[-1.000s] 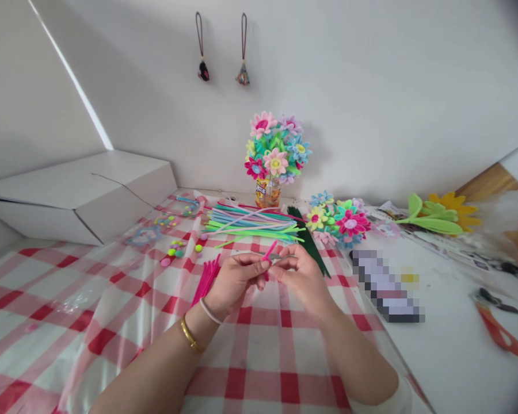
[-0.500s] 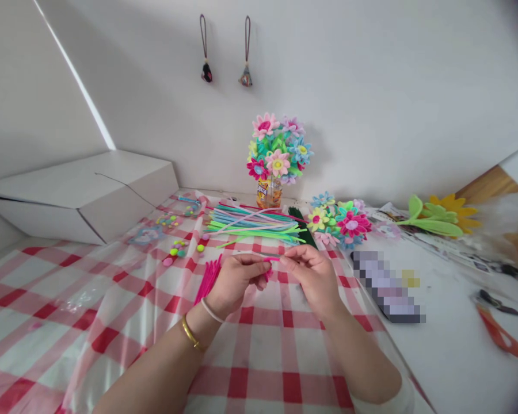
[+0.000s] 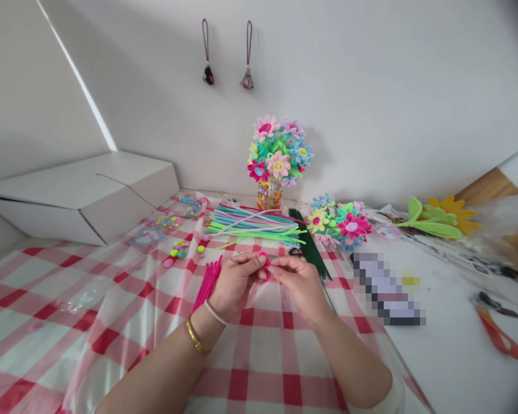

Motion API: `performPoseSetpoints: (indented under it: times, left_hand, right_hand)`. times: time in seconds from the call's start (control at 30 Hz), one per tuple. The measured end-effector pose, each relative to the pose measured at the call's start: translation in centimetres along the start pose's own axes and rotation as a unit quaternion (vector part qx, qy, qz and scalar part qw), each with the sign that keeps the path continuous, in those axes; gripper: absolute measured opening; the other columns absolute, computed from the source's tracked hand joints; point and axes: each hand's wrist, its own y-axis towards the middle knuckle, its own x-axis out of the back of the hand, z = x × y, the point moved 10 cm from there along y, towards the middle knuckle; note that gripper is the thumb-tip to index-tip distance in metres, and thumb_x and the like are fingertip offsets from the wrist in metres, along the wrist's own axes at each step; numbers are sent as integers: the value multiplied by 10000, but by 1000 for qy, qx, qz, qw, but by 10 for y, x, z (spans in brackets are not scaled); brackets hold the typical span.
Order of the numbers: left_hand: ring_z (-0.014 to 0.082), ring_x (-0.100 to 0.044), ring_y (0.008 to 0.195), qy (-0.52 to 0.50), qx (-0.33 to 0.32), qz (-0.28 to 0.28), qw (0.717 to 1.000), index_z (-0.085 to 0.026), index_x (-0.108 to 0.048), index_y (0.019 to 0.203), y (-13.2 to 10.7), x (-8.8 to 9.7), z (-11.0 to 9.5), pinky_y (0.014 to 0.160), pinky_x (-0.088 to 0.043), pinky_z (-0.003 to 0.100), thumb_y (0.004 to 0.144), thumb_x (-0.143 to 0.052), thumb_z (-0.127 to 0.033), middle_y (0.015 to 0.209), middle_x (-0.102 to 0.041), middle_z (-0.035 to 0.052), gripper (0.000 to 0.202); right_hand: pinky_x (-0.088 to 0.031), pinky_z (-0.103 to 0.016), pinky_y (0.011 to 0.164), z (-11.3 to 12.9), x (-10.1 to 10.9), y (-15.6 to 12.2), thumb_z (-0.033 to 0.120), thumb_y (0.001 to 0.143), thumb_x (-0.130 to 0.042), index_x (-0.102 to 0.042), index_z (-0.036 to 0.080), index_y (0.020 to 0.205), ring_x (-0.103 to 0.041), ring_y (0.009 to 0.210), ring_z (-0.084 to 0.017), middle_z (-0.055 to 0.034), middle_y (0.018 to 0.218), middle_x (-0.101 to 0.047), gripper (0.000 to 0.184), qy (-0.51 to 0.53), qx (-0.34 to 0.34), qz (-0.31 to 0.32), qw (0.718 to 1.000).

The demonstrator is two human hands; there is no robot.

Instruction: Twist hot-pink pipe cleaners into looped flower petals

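Note:
A hot-pink pipe cleaner (image 3: 264, 259), bent into a small curled shape, is pinched between both hands above the checked cloth. My left hand (image 3: 240, 279) grips it with thumb and forefinger. My right hand (image 3: 300, 284) closes its fingertips on its right side; the fingers partly hide the piece. Beside my left wrist lies a bundle of straight hot-pink pipe cleaners (image 3: 207, 282). Behind the hands is a pile of green, blue and pink pipe cleaners (image 3: 254, 224), with dark green stems (image 3: 308, 244) to its right. Dark scissor handles (image 3: 295, 252) show just behind my right hand.
Fuzzy flowers stand in a jar (image 3: 270, 195) by the wall; another flower bunch (image 3: 341, 221) lies to the right. Pompoms (image 3: 179, 248) are scattered at left near a white box (image 3: 125, 195). A blurred-out phone (image 3: 386, 290) and orange-handled pliers (image 3: 498, 333) lie at right.
The pink pipe cleaner, stretched between the fingertips before, is now curled upward in a loop. My right hand has moved slightly left and lower, uncovering the scissor handles and more green stems.

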Motion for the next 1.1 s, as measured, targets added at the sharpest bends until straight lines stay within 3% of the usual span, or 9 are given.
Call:
performPoseSetpoints:
  times: [0.17,0.37,0.6,0.8,0.9,1.0,1.1]
  left_hand:
    - [77,-514,494,-2,8,12,1000,-106,-652,686,1,-2,4,533,-416,214,638,-720,-255,533,-595,5,171]
    - [71,-516,496,11,3,14,1000,-111,-612,658,2,-4,5,546,-418,209,639,-720,-280,528,-579,-7,201]
    - [85,-552,536,26,-9,13,1000,-134,-589,709,2,-4,3,581,-447,231,627,-721,-231,595,-610,-5,184]
    - [88,-540,484,51,-25,0,998,-123,-612,724,3,2,-3,462,-375,187,636,-710,-228,555,-610,7,169]
    - [96,-557,512,79,6,27,996,-120,-632,741,1,2,-6,466,-375,187,645,-704,-230,603,-627,24,163]
    - [149,-599,588,128,64,79,987,-129,-651,781,-2,-2,-4,490,-408,222,714,-632,-338,657,-648,65,220]
    - [118,-558,506,263,99,120,952,-117,-672,754,-5,-1,0,472,-400,215,672,-667,-332,595,-626,55,231]
  right_hand:
    - [-482,-335,728,5,7,0,312,662,-688,-702,198,801,-628,763,-201,-29,773,-701,180,-40,26,-26,999]
    - [-475,-312,701,10,-9,-2,315,747,-595,-681,196,771,-621,704,-181,-18,715,-679,149,-56,56,44,996]
    - [-473,-323,720,0,-8,1,306,748,-589,-654,179,771,-611,726,-189,-37,735,-668,144,-47,42,48,997]
    - [-472,-303,678,-5,-13,0,323,752,-592,-643,178,770,-589,656,-147,-17,712,-646,155,12,14,56,998]
    - [-458,-290,647,-2,-8,1,308,739,-603,-647,174,752,-567,628,-137,-5,678,-622,141,-33,5,75,997]
    - [-438,-274,596,-4,-2,1,297,732,-600,-648,183,744,-555,602,-134,3,665,-605,124,-96,-17,105,990]
    - [-411,-254,544,-7,-4,-3,275,724,-588,-657,184,689,-547,578,-138,-3,635,-610,119,-160,-25,160,974]
